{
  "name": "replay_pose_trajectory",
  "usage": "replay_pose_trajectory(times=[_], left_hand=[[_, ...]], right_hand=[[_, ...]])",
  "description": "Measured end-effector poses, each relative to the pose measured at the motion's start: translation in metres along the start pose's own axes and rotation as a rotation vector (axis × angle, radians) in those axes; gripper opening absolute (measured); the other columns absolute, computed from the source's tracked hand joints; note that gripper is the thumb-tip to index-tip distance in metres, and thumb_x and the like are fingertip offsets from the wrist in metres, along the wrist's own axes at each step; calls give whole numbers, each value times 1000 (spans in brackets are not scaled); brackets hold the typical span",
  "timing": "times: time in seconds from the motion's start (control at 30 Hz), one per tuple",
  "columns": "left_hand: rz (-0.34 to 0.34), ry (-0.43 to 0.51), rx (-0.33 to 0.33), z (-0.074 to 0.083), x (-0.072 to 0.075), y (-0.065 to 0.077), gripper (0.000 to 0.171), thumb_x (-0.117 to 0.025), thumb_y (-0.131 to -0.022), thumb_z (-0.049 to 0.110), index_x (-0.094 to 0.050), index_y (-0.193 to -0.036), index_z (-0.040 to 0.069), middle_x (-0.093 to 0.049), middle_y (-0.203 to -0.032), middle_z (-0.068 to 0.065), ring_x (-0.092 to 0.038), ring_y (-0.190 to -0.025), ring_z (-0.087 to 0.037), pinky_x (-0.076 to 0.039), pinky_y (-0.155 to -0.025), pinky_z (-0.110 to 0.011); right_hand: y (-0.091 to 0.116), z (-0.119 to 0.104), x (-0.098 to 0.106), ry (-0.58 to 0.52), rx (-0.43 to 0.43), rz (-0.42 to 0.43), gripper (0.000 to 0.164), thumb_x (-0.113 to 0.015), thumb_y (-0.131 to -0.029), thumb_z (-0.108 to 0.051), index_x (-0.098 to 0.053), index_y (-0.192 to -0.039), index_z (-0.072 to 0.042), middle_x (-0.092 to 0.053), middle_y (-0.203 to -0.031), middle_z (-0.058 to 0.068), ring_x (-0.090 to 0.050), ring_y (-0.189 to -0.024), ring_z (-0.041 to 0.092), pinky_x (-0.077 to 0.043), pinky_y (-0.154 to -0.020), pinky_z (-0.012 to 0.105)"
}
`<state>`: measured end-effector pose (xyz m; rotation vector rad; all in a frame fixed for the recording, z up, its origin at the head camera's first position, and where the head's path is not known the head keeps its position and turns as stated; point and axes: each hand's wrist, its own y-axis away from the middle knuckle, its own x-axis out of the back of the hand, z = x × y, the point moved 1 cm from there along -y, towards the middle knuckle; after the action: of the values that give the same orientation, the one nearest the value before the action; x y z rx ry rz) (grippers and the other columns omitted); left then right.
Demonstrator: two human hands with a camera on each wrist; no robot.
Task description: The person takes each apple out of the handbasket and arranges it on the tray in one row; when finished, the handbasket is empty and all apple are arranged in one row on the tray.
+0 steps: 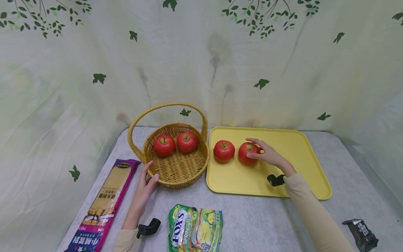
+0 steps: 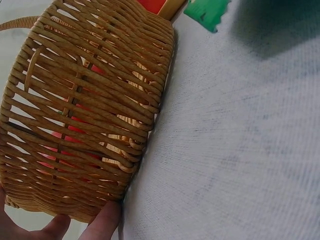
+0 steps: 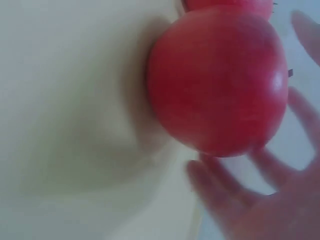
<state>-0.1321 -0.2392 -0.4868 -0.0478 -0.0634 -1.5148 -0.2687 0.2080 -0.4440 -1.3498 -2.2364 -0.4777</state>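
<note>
Our right hand [image 1: 269,155] cupping, fingers loosely spread, the right apple [image 1: 248,153] on the yellow tray [image 1: 302,168]; our left hand [image 1: 145,187], fingers straight, steadying the wicker basket [image 1: 176,168] with two apples

Pasta packet [image 1: 104,206], candy bag [image 1: 195,229], dark wrapper [image 1: 360,235]
</note>
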Motion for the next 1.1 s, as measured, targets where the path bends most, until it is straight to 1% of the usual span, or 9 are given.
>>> replay_pose_trajectory(times=[0.1, 0.27, 0.37, 0.53, 0.77, 0.87, 0.93, 1.03, 1.1], left_hand=[[0, -2, -1, 1, 0, 0, 60, -49, -102, 24, -15, -151, 15, -11, -154, -14, -31, -133, -34, -40, -93, -17], [-1, -6, 4, 1, -1, 1, 60, -48, -102, 24, -15, -151, 16, -11, -155, -13, -30, -134, -34, -36, -101, -35], [-2, -5, 7, 2, -1, 1, 59, -48, -102, 24, -15, -151, 16, -12, -154, -13, -31, -134, -33, -32, -103, -42], [0, -1, 9, 4, -2, 3, 58, -46, -103, 20, -15, -151, 16, -12, -154, -13, -30, -134, -34, -31, -103, -43], [2, -6, 11, 3, -1, 3, 58, -47, -102, 22, -15, -151, 17, -12, -154, -13, -30, -134, -34, -31, -103, -44], [5, -9, 12, 3, -1, 4, 59, -47, -102, 22, -15, -151, 17, -11, -155, -13, -30, -134, -34, -31, -104, -45], [7, -13, 11, 3, -1, 3, 58, -46, -102, 21, -15, -151, 17, -11, -155, -13, -29, -134, -34, -30, -104, -45], [10, -17, 9, 3, -2, 3, 58, -46, -102, 20, -15, -151, 16, -10, -155, -12, -29, -134, -35, -30, -104, -46], [11, -18, 8, 3, -2, 2, 58, -46, -103, 19, -15, -151, 16, -9, -155, -12, -29, -134, -35, -31, -104, -46]], right_hand=[[0, -4, 2, -60, 42, 54, 64, -65, -92, -20, -35, -146, -5, -34, -145, 23, -36, -126, 45, -31, -103, 58], [-4, -11, 5, -131, 83, 125, 59, -63, -93, -14, -37, -144, -3, -36, -144, 25, -34, -129, 46, -23, -108, 58], [-4, -18, 4, -176, 119, 156, 55, -62, -93, -13, -39, -143, -3, -39, -142, 25, -36, -128, 45, -25, -108, 56], [-3, -36, -5, -222, 202, 164, 51, -61, -94, -11, -42, -140, -1, -45, -137, 22, -43, -123, 44, -34, -105, 52], [-7, -64, -27, -205, 212, 76, 47, -61, -95, -17, -46, -139, -10, -50, -136, 14, -54, -114, 34, -46, -95, 46], [-11, -76, -40, -218, 239, 5, 47, -61, -95, -16, -46, -139, -11, -49, -136, 17, -54, -113, 36, -49, -91, 42], [-11, -92, -48, -234, 244, -45, 48, -60, -95, -13, -44, -140, -8, -49, -136, 19, -53, -113, 37, -49, -90, 41], [-17, -101, -62, -261, 267, -113, 50, -59, -96, -11, -42, -142, -6, -47, -138, 19, -52, -114, 36, -48, -91, 40], [-22, -107, -71, -251, 276, -148, 52, -59, -95, -12, -40, -143, -6, -46, -139, 17, -54, -112, 35, -48, -91, 41]])
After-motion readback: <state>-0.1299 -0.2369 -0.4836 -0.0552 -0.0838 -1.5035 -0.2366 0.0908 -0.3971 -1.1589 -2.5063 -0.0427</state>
